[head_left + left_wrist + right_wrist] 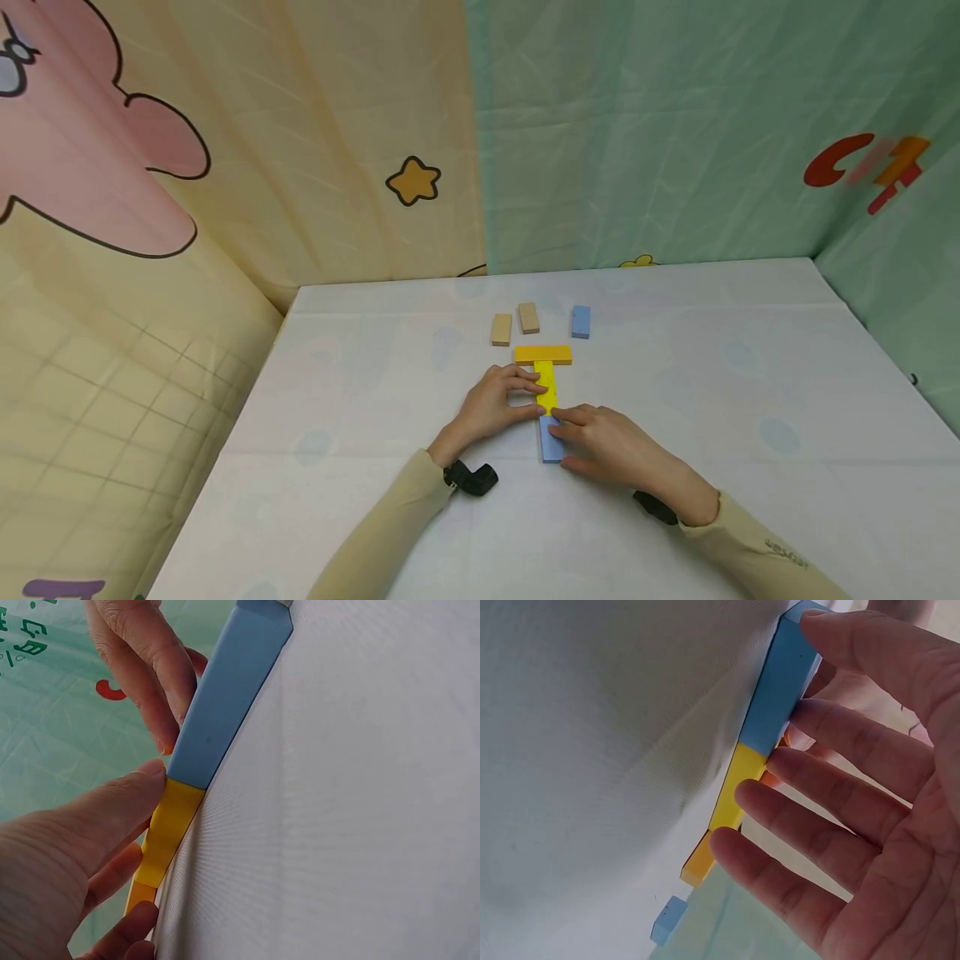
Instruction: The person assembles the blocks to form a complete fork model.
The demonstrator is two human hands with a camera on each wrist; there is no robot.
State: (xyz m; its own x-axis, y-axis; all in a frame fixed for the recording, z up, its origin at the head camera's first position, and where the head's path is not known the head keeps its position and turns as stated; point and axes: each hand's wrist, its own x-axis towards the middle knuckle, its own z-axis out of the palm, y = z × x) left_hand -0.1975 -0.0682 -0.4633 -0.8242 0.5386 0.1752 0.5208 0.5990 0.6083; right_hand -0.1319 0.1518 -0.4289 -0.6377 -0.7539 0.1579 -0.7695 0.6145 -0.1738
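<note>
Near the middle of the white-covered table (712,400), three flat blocks form a T between the hands: an orange-yellow bar (543,353) lies across the far end, a bright yellow block (550,393) meets its near side about halfway along, and a blue block (551,450) continues the stem toward the person. The left hand (495,398) grasps nothing; its thumb and fingertips rest along the yellow block's left side, the thumb close to the blue joint. The right hand (615,446) is likewise unclenched, its fingers spread along the stem's right side and its thumb at the blue block's near end; whether every right fingertip touches is hard to tell. To square this joint well, I would steady the yellow block lightly and nudge the blue one straight, matching both long edges, since a harder push could skew the crossbar. Beyond it lie two tan blocks (502,330) and a smaller blue block (581,322), safely out of reach of a stray finger.
</note>
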